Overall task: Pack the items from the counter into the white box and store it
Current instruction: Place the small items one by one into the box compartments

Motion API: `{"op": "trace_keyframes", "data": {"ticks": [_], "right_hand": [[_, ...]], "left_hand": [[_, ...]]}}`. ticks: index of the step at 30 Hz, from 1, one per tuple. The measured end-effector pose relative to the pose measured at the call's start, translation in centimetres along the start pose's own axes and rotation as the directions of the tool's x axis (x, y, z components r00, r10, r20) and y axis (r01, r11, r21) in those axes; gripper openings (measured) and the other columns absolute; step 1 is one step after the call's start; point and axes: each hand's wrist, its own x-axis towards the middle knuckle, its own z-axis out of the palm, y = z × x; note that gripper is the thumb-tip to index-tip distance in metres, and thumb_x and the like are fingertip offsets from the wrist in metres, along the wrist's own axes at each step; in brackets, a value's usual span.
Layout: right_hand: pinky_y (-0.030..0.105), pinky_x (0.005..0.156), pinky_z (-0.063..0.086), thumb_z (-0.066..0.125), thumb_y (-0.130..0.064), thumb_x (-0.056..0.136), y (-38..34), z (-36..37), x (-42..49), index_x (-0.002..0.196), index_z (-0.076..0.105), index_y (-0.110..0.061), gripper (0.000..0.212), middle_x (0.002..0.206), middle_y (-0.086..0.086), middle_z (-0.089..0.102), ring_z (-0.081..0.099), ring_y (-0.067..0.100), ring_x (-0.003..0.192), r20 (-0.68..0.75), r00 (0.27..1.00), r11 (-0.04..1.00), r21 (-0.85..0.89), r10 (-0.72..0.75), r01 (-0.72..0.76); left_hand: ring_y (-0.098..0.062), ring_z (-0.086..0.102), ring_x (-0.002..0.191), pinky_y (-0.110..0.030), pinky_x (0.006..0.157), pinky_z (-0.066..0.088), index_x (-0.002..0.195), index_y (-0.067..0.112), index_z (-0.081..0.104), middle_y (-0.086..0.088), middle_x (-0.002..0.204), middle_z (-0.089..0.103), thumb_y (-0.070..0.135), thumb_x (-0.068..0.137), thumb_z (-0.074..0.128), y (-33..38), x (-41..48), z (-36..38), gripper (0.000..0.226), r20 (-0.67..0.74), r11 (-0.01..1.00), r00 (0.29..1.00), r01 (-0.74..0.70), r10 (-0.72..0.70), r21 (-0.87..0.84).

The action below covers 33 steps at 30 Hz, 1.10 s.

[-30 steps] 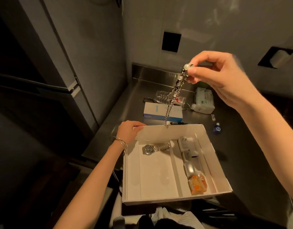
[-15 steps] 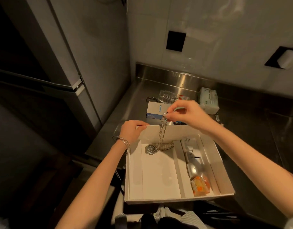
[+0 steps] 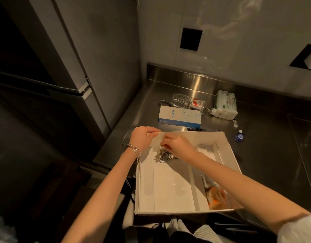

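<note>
The open white box (image 3: 170,191) sits at the counter's front edge. My left hand (image 3: 141,137) grips its far left corner. My right hand (image 3: 177,144) is down inside the box and pinches the top end of a beaded metal chain (image 3: 158,155), which lies piled on a silver wristwatch (image 3: 166,156) in the left compartment. The right compartment holds a white item (image 3: 204,149) and an orange packet (image 3: 215,198), partly hidden by my right forearm.
On the steel counter (image 3: 267,155) behind the box lie a blue-and-white carton (image 3: 179,116), a clear plastic bottle (image 3: 190,102), a tissue pack (image 3: 226,106), a black pen (image 3: 197,129) and a small blue bottle (image 3: 239,136). A tall fridge (image 3: 72,58) stands at the left.
My right hand has come down from high above the counter into the box, and the hanging chain now lies piled on the wristwatch. My left hand stays on the box corner.
</note>
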Motion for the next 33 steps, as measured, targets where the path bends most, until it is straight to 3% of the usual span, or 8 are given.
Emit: {"op": "trace_keyframes", "data": {"ticks": [7, 10, 14, 17, 21, 23, 28, 33], "right_hand": [[0.036, 0.078, 0.047, 0.05, -0.009, 0.091, 0.3, 3.8, -0.2, 0.121, 0.055, -0.005, 0.03, 0.118, 0.013, 0.056, 0.057, 0.033, 0.105, 0.29, 0.94, 0.976, -0.175, 0.178, -0.13], [0.04, 0.088, 0.05, 0.053, -0.01, 0.09, 0.0, 0.7, -1.2, 0.123, 0.057, -0.013, 0.034, 0.12, 0.01, 0.062, 0.059, 0.031, 0.105, 0.191, 0.972, 0.99, -0.026, 0.139, -0.137], [0.032, 0.077, 0.055, 0.06, -0.021, 0.088, 1.5, -7.1, -3.5, 0.104, 0.07, -0.018, 0.019, 0.099, -0.003, 0.071, 0.066, 0.013, 0.082, -0.076, 0.968, 0.967, 0.114, 0.239, -0.23], [0.024, 0.075, 0.054, 0.061, -0.02, 0.087, 5.1, -11.0, -4.0, 0.101, 0.07, -0.015, 0.017, 0.093, -0.005, 0.069, 0.065, 0.008, 0.074, -0.164, 0.904, 0.903, 0.252, 0.395, -0.348], [0.03, 0.088, 0.048, 0.058, -0.022, 0.089, 12.4, -10.1, -2.3, 0.106, 0.064, -0.012, 0.02, 0.107, 0.005, 0.065, 0.061, 0.019, 0.097, 0.052, 0.753, 0.731, 0.207, 0.656, -0.651], [0.038, 0.097, 0.045, 0.062, -0.022, 0.087, 15.7, -8.1, -1.5, 0.108, 0.062, -0.008, 0.025, 0.115, 0.014, 0.062, 0.057, 0.03, 0.107, 0.147, 0.691, 0.682, 0.115, 0.708, -0.722], [0.04, 0.093, 0.049, 0.067, -0.015, 0.082, 20.1, -3.6, -1.0, 0.102, 0.067, -0.01, 0.021, 0.11, 0.012, 0.067, 0.06, 0.028, 0.101, 0.314, 0.735, 0.779, -0.029, 0.601, -0.626], [0.039, 0.078, 0.053, 0.065, -0.019, 0.084, 21.3, -1.5, -0.3, 0.101, 0.064, -0.009, 0.02, 0.1, 0.015, 0.066, 0.062, 0.03, 0.092, 0.214, 0.799, 0.824, -0.229, 0.562, -0.518]], "left_hand": [[-0.006, 0.054, 0.086, -0.026, 0.083, 0.045, 0.102, 0.021, 0.07, -0.003, 0.102, 0.071, 0.022, 0.09, 0.054, -0.2, 0.2, 0.3, 0.02, -0.041, 1.0, 0.999, 0.022, -0.022, 0.013], [-0.005, 0.053, 0.086, -0.027, 0.085, 0.044, 0.101, 0.02, 0.07, -0.003, 0.102, 0.071, 0.02, 0.09, 0.054, -0.2, 0.1, 0.1, 0.02, -0.039, 1.0, 0.999, -0.001, 0.002, 0.011], [-0.006, 0.052, 0.085, -0.018, 0.077, 0.043, 0.102, 0.017, 0.07, -0.005, 0.103, 0.071, 0.018, 0.09, 0.054, -0.5, 0.3, 0.3, 0.02, -0.048, 0.999, 0.998, -0.025, 0.027, 0.034], [-0.007, 0.053, 0.087, -0.01, 0.07, 0.038, 0.103, 0.015, 0.069, -0.006, 0.104, 0.071, 0.018, 0.089, 0.054, -0.5, 0.5, 0.4, 0.021, -0.048, 0.999, 0.998, -0.029, 0.031, 0.042], [-0.007, 0.054, 0.088, -0.021, 0.079, 0.044, 0.104, 0.016, 0.069, -0.005, 0.104, 0.07, 0.018, 0.089, 0.054, -0.3, 0.4, 0.4, 0.021, -0.048, 0.998, 0.999, -0.018, 0.021, 0.059], [-0.006, 0.054, 0.088, -0.017, 0.078, 0.042, 0.104, 0.017, 0.069, -0.004, 0.104, 0.07, 0.019, 0.09, 0.054, -0.2, 0.4, 0.4, 0.021, -0.038, 0.998, 0.999, -0.003, 0.005, 0.064], [-0.006, 0.055, 0.089, -0.024, 0.084, 0.045, 0.103, 0.018, 0.069, -0.003, 0.103, 0.07, 0.018, 0.09, 0.054, 0.6, 0.1, 0.2, 0.02, -0.045, 0.997, 0.999, 0.027, -0.024, 0.073], [-0.008, 0.056, 0.09, -0.029, 0.087, 0.046, 0.1, 0.021, 0.07, -0.001, 0.1, 0.07, 0.018, 0.089, 0.054, 0.5, 0.1, 0.3, 0.02, -0.058, 0.994, 0.996, 0.071, -0.067, 0.08]]}}
